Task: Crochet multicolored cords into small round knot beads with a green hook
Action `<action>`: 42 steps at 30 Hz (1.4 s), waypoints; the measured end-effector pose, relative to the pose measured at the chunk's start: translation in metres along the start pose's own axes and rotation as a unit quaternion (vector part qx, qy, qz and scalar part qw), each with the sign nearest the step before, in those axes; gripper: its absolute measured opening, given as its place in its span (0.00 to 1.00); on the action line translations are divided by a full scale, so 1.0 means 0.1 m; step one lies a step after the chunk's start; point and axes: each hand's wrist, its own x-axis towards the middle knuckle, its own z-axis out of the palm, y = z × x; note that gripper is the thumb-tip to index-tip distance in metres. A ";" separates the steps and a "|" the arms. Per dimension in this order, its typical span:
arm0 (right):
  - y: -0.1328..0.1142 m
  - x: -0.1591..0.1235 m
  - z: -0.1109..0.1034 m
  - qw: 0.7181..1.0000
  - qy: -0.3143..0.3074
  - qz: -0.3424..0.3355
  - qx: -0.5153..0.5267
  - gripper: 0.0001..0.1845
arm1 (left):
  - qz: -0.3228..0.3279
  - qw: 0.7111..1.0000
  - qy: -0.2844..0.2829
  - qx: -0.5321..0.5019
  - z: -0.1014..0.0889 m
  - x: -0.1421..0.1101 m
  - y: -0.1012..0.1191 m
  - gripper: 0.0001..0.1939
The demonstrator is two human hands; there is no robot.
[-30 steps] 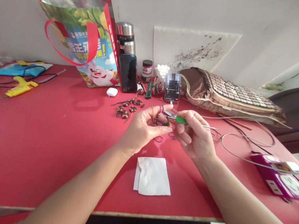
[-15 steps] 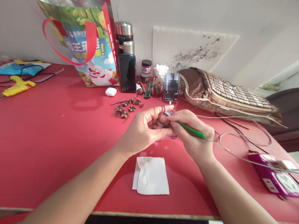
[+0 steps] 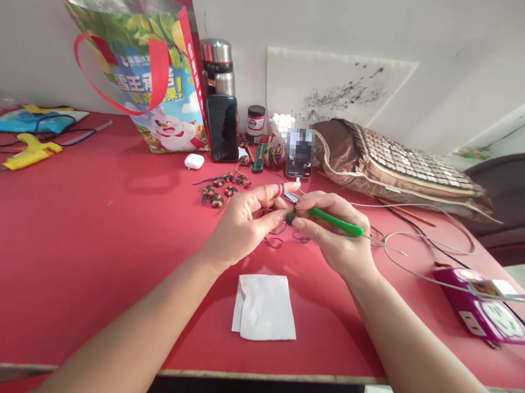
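My right hand [image 3: 346, 239] is closed on a crochet hook with a green handle [image 3: 338, 222], its metal end pointing left. Between the fingertips of both hands sits a small dark piece of crochet [image 3: 291, 217]. My left hand [image 3: 238, 227] pinches at that piece, its index finger stretched out with multicoloured yarn [image 3: 281, 189] looped around it. Loose purple yarn [image 3: 274, 242] hangs below the fingers. Just beyond my left hand lie several small round crocheted pieces [image 3: 217, 201] in orange and black.
A folded white tissue [image 3: 268, 308] lies in front of me. Behind stand a propped phone [image 3: 300, 154], a dark phone [image 3: 222, 128], a yarn ball [image 3: 274, 156], a shopping bag [image 3: 171, 86] and a sequinned bag [image 3: 405, 169]. A purple power strip [image 3: 480, 313] and cables are on the right.
My left hand has shifted slightly left, and its fingertips have drawn back from the hook. The small crochet piece and hanging yarn now show more clearly between the hands.
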 end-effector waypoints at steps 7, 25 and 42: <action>0.03 -0.04 0.01 0.996 0.015 0.064 0.051 0.11 | -0.017 1.000 0.002 -0.019 0.01 -0.01 -0.06 0.22; 0.09 -0.06 0.11 0.991 0.107 0.062 0.043 0.09 | 0.237 0.916 0.062 0.316 0.00 -0.02 -0.14 0.21; 0.17 -0.15 0.21 0.990 0.105 -0.027 -0.093 0.04 | 0.038 0.985 0.116 0.125 0.05 0.03 -0.19 0.17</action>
